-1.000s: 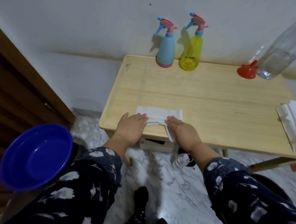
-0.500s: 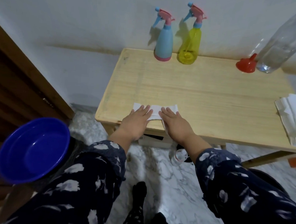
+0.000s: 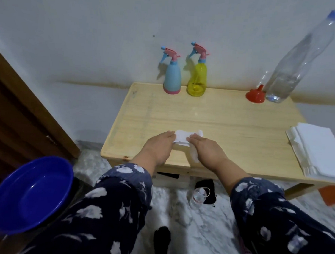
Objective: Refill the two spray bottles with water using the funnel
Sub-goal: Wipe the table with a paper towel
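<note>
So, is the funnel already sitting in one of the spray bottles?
No, the red funnel lies on the table beside the clear bottle, apart from both spray bottles.

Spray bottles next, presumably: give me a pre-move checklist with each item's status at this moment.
1. Hands free to reach: not ok. The left hand and right hand both rest on a white tissue at the table's front edge.
2. Bottles upright and unobstructed: ok. The blue spray bottle and yellow spray bottle stand side by side at the back edge.
3. Spray heads removed: not ok, both are on.
4. Funnel within view: ok. The red funnel sits wide end down beside the water bottle.
5. Water bottle opened: not ok, its blue cap is on.
6. Water available: ok, though only low in the bottle.
</note>
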`<state>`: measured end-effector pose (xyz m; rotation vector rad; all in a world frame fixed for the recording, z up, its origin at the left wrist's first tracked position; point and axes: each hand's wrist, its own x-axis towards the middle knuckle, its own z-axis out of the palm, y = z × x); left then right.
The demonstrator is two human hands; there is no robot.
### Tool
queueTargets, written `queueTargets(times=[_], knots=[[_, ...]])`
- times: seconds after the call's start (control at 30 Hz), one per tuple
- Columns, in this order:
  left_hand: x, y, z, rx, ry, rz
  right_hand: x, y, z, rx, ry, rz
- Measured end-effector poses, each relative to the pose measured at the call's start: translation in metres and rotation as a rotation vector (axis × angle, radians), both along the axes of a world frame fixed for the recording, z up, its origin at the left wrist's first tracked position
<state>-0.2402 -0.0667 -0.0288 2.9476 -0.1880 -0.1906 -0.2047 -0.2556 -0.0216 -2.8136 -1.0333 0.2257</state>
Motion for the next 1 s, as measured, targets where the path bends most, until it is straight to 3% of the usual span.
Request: queueTargets(times=[0.27,0.57,0.73,0.87,1.0], knots=[[0.116,-0.020,0.011,0.021,-0.112,-0.037,0.108,-0.023,0.023,0.031,-0.075,-0.096],[0.249,-0.015,-0.028,0.018,-0.067,-0.029,0.243,-0.013,-0.014,-0.034,-0.053,-0.103],[0.272,-0.014,-0.058,0.023,0.069,-0.062,0.261,-0.007,-0.057,0.110,-0.062,-0.151],[0.266,-0.013,-0.072,-0.017,-0.051,-0.135,0.261,-0.005,-0.073,0.214,-0.086,-0.206],[0.257,-0.013,-0.067,0.034,-0.033,-0.119,0.253,-0.009,-0.075,0.196,-0.076,-0.202]])
